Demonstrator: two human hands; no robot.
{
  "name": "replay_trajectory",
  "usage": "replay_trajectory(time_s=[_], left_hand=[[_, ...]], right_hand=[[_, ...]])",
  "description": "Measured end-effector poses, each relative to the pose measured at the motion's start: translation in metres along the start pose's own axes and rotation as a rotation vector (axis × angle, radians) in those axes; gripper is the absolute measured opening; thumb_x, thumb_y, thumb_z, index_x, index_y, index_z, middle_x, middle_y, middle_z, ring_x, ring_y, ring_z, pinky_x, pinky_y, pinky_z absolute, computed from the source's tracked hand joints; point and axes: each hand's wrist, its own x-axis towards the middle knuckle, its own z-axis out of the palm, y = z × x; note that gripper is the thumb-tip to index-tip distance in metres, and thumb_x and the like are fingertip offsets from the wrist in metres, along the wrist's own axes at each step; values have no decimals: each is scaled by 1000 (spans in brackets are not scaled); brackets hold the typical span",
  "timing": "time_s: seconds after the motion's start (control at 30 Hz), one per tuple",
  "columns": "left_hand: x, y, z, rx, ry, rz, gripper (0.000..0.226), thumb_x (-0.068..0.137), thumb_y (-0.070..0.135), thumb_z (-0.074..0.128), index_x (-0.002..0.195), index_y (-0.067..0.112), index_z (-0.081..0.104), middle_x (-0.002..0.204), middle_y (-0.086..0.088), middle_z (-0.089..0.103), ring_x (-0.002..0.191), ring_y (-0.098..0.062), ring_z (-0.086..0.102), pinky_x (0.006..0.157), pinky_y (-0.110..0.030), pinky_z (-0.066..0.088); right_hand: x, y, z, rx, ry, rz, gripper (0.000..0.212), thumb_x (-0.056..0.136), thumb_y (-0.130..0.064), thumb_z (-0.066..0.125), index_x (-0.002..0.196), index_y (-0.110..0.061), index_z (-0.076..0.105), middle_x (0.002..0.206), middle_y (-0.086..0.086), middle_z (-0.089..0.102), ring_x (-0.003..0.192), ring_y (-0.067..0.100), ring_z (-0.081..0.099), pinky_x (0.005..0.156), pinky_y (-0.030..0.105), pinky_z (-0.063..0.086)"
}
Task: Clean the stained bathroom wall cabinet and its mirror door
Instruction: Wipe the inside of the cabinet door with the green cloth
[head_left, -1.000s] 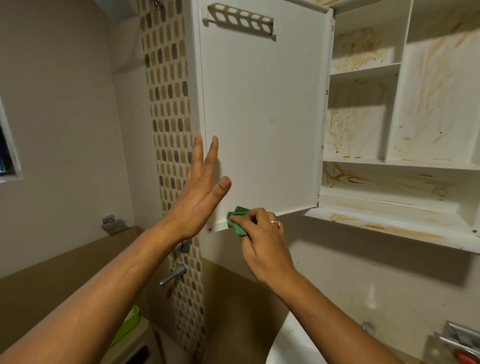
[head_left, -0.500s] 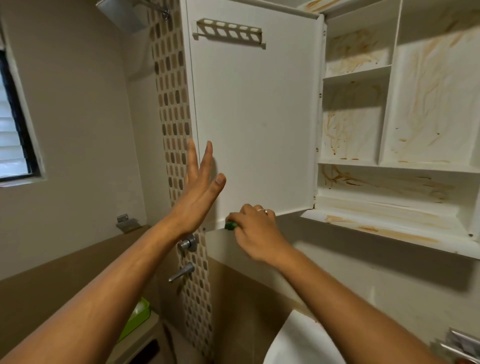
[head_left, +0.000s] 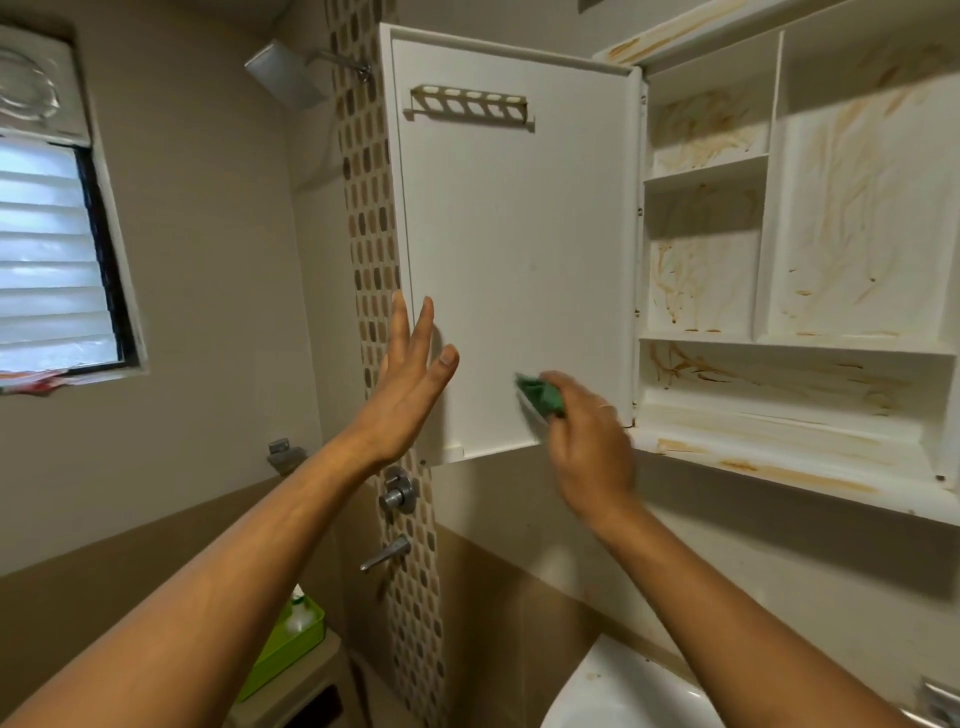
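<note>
The white wall cabinet (head_left: 779, 426) hangs open, its shelves and back panels streaked with brown stains. Its door (head_left: 519, 249) is swung out to the left, showing a plain white inner face with a slotted rack near the top; the mirror side is hidden. My left hand (head_left: 405, 395) has straight fingers laid against the door's outer left edge. My right hand (head_left: 587, 441) grips a crumpled green cloth (head_left: 540, 395) and presses it on the lower part of the door's inner face.
A mosaic tile strip (head_left: 369, 218) with a shower head (head_left: 283, 75) and taps (head_left: 397, 493) runs behind the door. A louvred window (head_left: 52, 260) is at left. A green tray (head_left: 291, 639) sits low left, a white basin (head_left: 623, 691) below.
My right hand has carried the cloth from the door's bottom left corner up and to the right across the inner face. My left hand stays on the door edge.
</note>
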Motion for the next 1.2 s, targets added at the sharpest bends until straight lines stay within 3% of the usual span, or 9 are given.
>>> replay_trajectory(time_s=[0.13, 0.23, 0.33, 0.43, 0.63, 0.87, 1.0, 1.13, 1.2], left_hand=[[-2, 1, -6, 29, -2, 2, 92, 74, 99, 8, 151, 57, -19, 157, 29, -38, 154, -12, -23, 124, -63, 0], [-3, 0, -12, 51, -6, 13, 96, 75, 98, 7, 155, 51, -18, 160, 26, -34, 154, -8, -22, 126, -59, -2], [-6, 2, -15, 80, -29, 31, 98, 76, 97, 7, 157, 48, -17, 161, 24, -34, 153, -6, -23, 125, -53, -5], [-6, 5, -18, 78, -46, 22, 98, 74, 98, 8, 156, 50, -18, 161, 22, -35, 153, -9, -23, 125, -52, -6], [-6, 6, -18, 69, -52, 11, 99, 73, 99, 9, 156, 51, -17, 162, 22, -33, 154, -12, -22, 124, -56, -5], [-6, 7, -23, 28, -62, -4, 100, 73, 99, 9, 157, 49, -16, 162, 23, -29, 154, -6, -19, 126, -50, -4], [-1, 5, -25, -30, -46, -30, 104, 73, 100, 11, 159, 46, -13, 167, 20, -21, 154, -2, -14, 127, -52, -2], [-6, 9, -25, -73, -27, -11, 103, 77, 97, 14, 161, 41, -10, 167, 23, -15, 153, 4, -11, 129, -48, -1], [-10, 11, -28, -81, -27, -5, 101, 78, 96, 14, 160, 42, -10, 166, 25, -15, 153, 4, -9, 129, -46, 0]], right_hand=[[-34, -21, 35, 104, -230, 17, 37, 104, -19, 49, 136, -37, 54, 119, -8, 64, 104, 7, 56, 83, 27, 51], [-70, -33, 53, 623, -287, 338, 24, 108, -25, 48, 122, -42, 57, 109, -6, 68, 92, 12, 69, 75, 34, 62], [-79, -20, 60, 838, 16, 837, 16, 108, -26, 48, 122, -30, 56, 109, 3, 69, 87, 19, 72, 71, 36, 61], [-53, 10, 53, 842, 349, 1117, 20, 108, -19, 47, 124, -16, 58, 117, 13, 67, 87, 24, 66, 74, 36, 56], [11, 39, 13, 1058, 450, 1342, 23, 102, -8, 46, 120, -14, 59, 114, 14, 67, 96, 33, 70, 83, 61, 59], [20, -4, 25, 1057, 449, 1318, 24, 96, 5, 48, 110, -11, 58, 104, 7, 63, 87, 25, 65, 81, 41, 61], [-6, -55, 60, 1077, 208, 1286, 25, 96, 8, 44, 109, -7, 59, 97, 9, 65, 79, 23, 66, 68, 35, 58], [-21, -70, 66, 1094, -160, 1261, 28, 94, 10, 48, 119, 0, 55, 108, 22, 68, 89, 32, 71, 82, 46, 63], [-21, -69, 48, 1024, -353, 1169, 30, 94, 9, 52, 122, -1, 54, 109, 21, 68, 94, 31, 71, 77, 42, 64]])
